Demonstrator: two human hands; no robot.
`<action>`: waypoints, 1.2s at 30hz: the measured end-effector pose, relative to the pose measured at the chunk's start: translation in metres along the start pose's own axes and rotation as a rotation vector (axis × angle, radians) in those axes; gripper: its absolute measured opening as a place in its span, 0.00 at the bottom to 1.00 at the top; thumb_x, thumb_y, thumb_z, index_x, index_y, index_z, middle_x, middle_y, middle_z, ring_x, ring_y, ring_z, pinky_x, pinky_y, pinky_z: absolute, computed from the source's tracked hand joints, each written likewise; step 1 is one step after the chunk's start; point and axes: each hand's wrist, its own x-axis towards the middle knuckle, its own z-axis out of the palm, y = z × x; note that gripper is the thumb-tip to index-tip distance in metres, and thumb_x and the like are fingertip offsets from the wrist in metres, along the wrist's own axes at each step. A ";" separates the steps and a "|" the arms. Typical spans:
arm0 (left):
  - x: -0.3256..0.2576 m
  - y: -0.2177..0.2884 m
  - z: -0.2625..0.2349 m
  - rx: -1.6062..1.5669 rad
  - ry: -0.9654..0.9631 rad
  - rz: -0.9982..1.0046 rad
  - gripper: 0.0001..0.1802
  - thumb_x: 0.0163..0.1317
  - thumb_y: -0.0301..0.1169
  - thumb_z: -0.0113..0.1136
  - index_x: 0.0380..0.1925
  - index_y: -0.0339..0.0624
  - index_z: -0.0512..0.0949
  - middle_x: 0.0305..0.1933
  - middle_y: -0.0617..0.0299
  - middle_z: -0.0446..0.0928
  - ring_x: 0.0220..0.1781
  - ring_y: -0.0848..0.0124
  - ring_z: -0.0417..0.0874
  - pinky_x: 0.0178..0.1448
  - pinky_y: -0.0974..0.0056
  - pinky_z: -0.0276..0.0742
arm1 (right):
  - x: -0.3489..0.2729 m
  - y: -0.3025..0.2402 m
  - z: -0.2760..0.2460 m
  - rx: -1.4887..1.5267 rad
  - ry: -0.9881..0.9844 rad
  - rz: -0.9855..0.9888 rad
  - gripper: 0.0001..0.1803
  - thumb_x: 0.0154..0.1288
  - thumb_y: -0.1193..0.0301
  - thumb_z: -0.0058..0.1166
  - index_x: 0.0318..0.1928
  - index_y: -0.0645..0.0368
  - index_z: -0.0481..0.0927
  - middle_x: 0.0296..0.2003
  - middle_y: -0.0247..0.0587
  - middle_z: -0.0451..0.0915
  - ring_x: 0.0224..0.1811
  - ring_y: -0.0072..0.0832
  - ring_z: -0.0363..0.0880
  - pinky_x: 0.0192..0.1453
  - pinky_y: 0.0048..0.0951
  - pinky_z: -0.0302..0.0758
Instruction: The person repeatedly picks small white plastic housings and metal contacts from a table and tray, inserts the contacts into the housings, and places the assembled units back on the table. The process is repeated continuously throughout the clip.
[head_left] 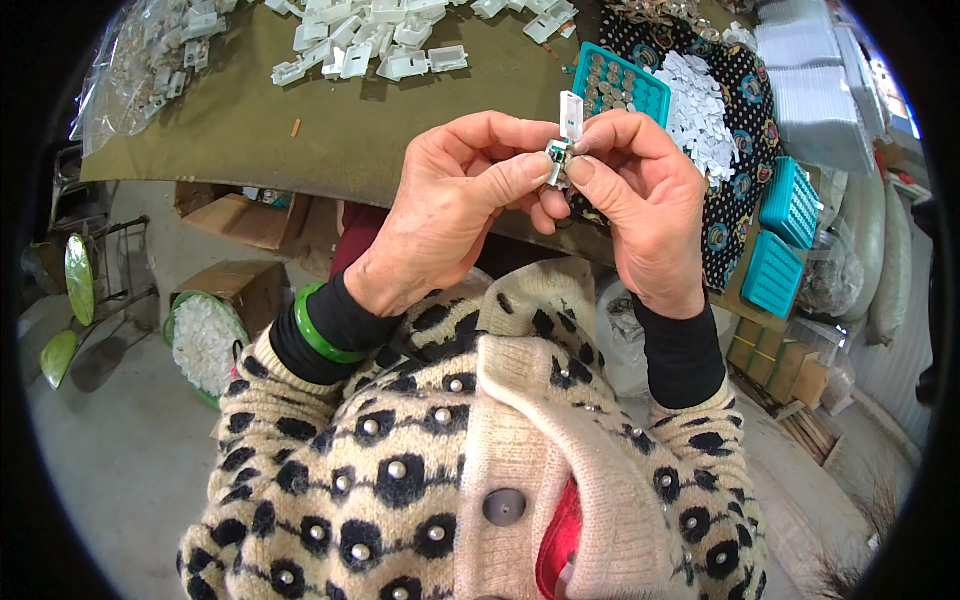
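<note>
Your left hand (445, 215) and right hand (640, 205) meet above the table edge (330, 170), fingertips closed narrowly on one small white plastic clip (571, 116) with a green part (556, 152) at its base. The grip is thin — a slip likely drops it past the edge to the floor. Press off-line and the green part may seat crooked — the teal tray (620, 85) sits just behind.
</note>
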 end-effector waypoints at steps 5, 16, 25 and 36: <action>-0.002 0.005 0.005 0.119 0.022 -0.002 0.14 0.65 0.23 0.61 0.49 0.29 0.77 0.40 0.51 0.83 0.36 0.67 0.86 0.40 0.66 0.85 | -0.002 -0.007 -0.003 0.278 -0.002 0.201 0.08 0.64 0.77 0.59 0.42 0.62 0.75 0.37 0.35 0.79 0.39 0.20 0.77 0.47 0.23 0.74; 0.002 0.008 0.003 0.094 -0.025 -0.108 0.18 0.67 0.26 0.59 0.55 0.30 0.75 0.42 0.48 0.83 0.38 0.62 0.88 0.40 0.63 0.87 | -0.003 -0.006 0.002 0.267 0.056 0.262 0.06 0.64 0.78 0.59 0.35 0.61 0.74 0.28 0.34 0.77 0.27 0.17 0.74 0.33 0.20 0.76; 0.008 0.012 0.001 0.000 -0.006 -0.289 0.14 0.66 0.24 0.55 0.50 0.29 0.77 0.40 0.47 0.83 0.37 0.60 0.88 0.41 0.64 0.88 | -0.003 -0.004 0.003 0.375 0.116 0.394 0.07 0.61 0.79 0.59 0.32 0.59 0.73 0.25 0.32 0.76 0.23 0.17 0.72 0.29 0.19 0.70; 0.012 0.017 0.004 -0.026 0.013 -0.416 0.09 0.63 0.24 0.54 0.42 0.30 0.77 0.35 0.49 0.83 0.34 0.61 0.88 0.40 0.64 0.87 | -0.003 -0.002 0.001 0.410 0.096 0.453 0.07 0.57 0.81 0.57 0.32 0.58 0.72 0.24 0.34 0.77 0.21 0.19 0.73 0.26 0.20 0.68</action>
